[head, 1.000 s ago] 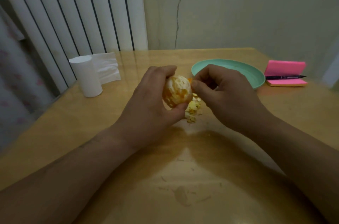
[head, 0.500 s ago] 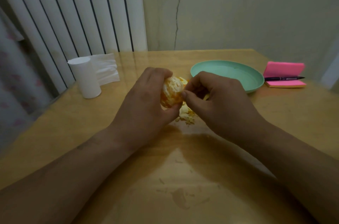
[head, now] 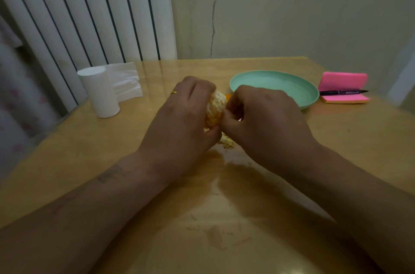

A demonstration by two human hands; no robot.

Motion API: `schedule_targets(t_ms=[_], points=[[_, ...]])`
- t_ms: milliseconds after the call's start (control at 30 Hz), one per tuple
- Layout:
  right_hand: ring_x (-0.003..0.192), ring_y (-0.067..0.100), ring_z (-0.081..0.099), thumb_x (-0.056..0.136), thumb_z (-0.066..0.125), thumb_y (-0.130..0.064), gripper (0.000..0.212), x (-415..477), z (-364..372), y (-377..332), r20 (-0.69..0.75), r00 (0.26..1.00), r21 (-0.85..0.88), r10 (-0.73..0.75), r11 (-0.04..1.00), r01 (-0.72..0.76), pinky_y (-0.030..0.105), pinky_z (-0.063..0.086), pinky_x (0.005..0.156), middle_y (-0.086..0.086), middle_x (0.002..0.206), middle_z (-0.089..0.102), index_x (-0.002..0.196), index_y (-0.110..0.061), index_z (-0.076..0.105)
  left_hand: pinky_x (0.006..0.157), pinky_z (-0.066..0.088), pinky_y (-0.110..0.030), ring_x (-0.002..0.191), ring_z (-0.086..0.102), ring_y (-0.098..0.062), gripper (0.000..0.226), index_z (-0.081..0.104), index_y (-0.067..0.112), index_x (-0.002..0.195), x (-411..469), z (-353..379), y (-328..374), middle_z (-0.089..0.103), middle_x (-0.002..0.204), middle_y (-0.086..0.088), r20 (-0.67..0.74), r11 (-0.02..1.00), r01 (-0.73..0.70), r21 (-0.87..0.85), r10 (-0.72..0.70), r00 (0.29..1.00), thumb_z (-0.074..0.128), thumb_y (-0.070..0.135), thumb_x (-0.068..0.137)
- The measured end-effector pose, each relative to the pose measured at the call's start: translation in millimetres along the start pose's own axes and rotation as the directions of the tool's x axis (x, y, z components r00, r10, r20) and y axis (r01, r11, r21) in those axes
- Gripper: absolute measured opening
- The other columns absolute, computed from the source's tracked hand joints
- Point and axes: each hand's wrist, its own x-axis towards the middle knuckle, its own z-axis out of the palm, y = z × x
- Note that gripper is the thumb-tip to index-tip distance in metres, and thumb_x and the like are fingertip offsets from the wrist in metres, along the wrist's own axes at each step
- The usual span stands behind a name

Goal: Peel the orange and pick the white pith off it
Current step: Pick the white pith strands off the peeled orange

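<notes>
Orange (head: 216,106) is now more hidden as hands (head: 179,123) (head: 265,121) close in.

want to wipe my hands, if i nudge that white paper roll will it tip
Probably tips: the paper roll stands upright on its end and looks light. On its side it would likely roll. Its loose tail looks floppy.

I judge this a lived-in home room; glossy wooden table (head: 67,157) set into a corner; white column radiator (head: 89,11) far left; cracked plaster wall (head: 292,15) behind; tissue roll (head: 100,91), green plate (head: 274,86), pink sticky notes (head: 343,80) and pen (head: 341,92) on the table.
</notes>
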Motion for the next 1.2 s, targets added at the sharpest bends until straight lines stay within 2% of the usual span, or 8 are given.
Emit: schedule_targets(t_ms=[133, 333, 400, 567, 700, 800, 967, 1200], points=[[0.071, 0.013, 0.059, 0.095, 0.067, -0.031, 0.009, 2.6, 4.7, 4.3, -0.022, 1.000, 0.018, 0.009, 1.000, -0.008, 0.041, 0.054, 0.067, -0.009, 0.076, 0.064, 0.091, -0.023, 0.068, 0.084, 0.046, -0.024, 0.106, 0.055, -0.016, 0.057, 0.058, 0.010, 0.130, -0.5, 1.1, 1.4, 0.056, 0.124, -0.004, -0.003, 1.000, 0.013, -0.018, -0.014, 1.000, 0.084, 0.021, 0.080], [0.078, 0.002, 0.064, 0.096, 0.071, -0.028, 0.002, 2.7, 6.2, 15.7, 0.047, 0.996, 0.325, 0.075, 0.942, -0.087, 0.013, 0.048, 0.065, -0.016, 0.079, 0.067, 0.096, -0.027, 0.073, 0.084, 0.049, -0.017, 0.103, 0.055, -0.008, 0.060, 0.057, 0.021, 0.131, -4.5, 0.3, -5.1, 0.056, 0.122, 0.006, -0.014, 0.975, 0.148, -0.168, -0.152, 0.988, 0.085, 0.035, 0.080], [0.079, 0.002, 0.066, 0.096, 0.072, -0.024, 0.003, 2.5, 9.2, 16.8, 0.072, 0.992, 0.441, 0.102, 0.889, -0.123, 0.014, 0.050, 0.068, -0.014, 0.082, 0.070, 0.097, -0.026, 0.074, 0.086, 0.054, -0.021, 0.104, 0.060, -0.007, 0.057, 0.057, 0.027, 0.131, -5.4, -0.3, -8.2, 0.059, 0.121, 0.009, 0.005, 0.948, 0.219, -0.231, -0.224, 0.975, 0.084, 0.038, 0.082], [0.086, 0.011, 0.073, 0.096, 0.075, -0.020, 0.008, 2.9, 15.6, 16.5, 0.170, 0.971, 0.655, 0.171, 0.716, -0.241, 0.033, 0.063, 0.076, -0.006, 0.089, 0.075, 0.102, -0.024, 0.074, 0.079, 0.060, -0.019, 0.097, 0.067, 0.000, 0.046, 0.060, 0.034, 0.127, -5.2, -2.2, -14.2, 0.068, 0.110, 0.014, 0.135, 0.808, 0.430, -0.403, -0.412, 0.901, 0.078, 0.053, 0.090], [0.087, 0.015, 0.074, 0.096, 0.076, -0.017, 0.009, 2.6, 14.6, 16.8, 0.160, 0.966, 0.750, 0.202, 0.612, -0.252, 0.032, 0.062, 0.077, -0.001, 0.092, 0.076, 0.103, -0.021, 0.074, 0.081, 0.066, -0.036, 0.099, 0.072, -0.008, 0.046, 0.060, 0.034, 0.128, -2.1, -3.5, -13.8, 0.070, 0.112, 0.012, 0.171, 0.753, 0.453, -0.478, -0.426, 0.888, 0.076, 0.056, 0.091], [0.087, 0.011, 0.073, 0.096, 0.076, -0.019, 0.007, 2.0, 14.6, 16.5, 0.161, 0.967, 0.724, 0.195, 0.643, -0.250, 0.030, 0.061, 0.077, -0.004, 0.091, 0.076, 0.102, -0.023, 0.074, 0.080, 0.062, -0.025, 0.101, 0.068, -0.005, 0.052, 0.057, 0.034, 0.131, -1.1, -4.8, -13.5, 0.066, 0.116, 0.014, 0.159, 0.800, 0.417, -0.433, -0.387, 0.908, 0.080, 0.049, 0.087], [0.083, 0.002, 0.070, 0.095, 0.079, -0.026, 0.008, 0.1, 16.0, 16.0, 0.168, 0.975, 0.633, 0.145, 0.742, -0.219, 0.015, 0.054, 0.070, -0.012, 0.086, 0.074, 0.099, -0.026, 0.073, 0.094, 0.059, -0.030, 0.115, 0.060, -0.009, 0.073, 0.049, 0.035, 0.145, -1.8, -6.1, -14.8, 0.054, 0.134, 0.009, 0.089, 0.901, 0.318, -0.295, -0.305, 0.948, 0.085, 0.035, 0.082], [0.082, -0.002, 0.067, 0.095, 0.077, -0.036, 0.005, -0.3, 16.7, 15.6, 0.098, 0.986, 0.453, 0.131, 0.877, -0.162, 0.014, 0.053, 0.067, -0.018, 0.080, 0.070, 0.096, -0.031, 0.077, 0.088, 0.042, -0.007, 0.111, 0.049, -0.002, 0.076, 0.050, 0.021, 0.145, -3.5, -4.9, -12.5, 0.046, 0.133, 0.006, 0.035, 0.985, 0.150, -0.089, -0.148, 0.988, 0.088, 0.027, 0.080]])
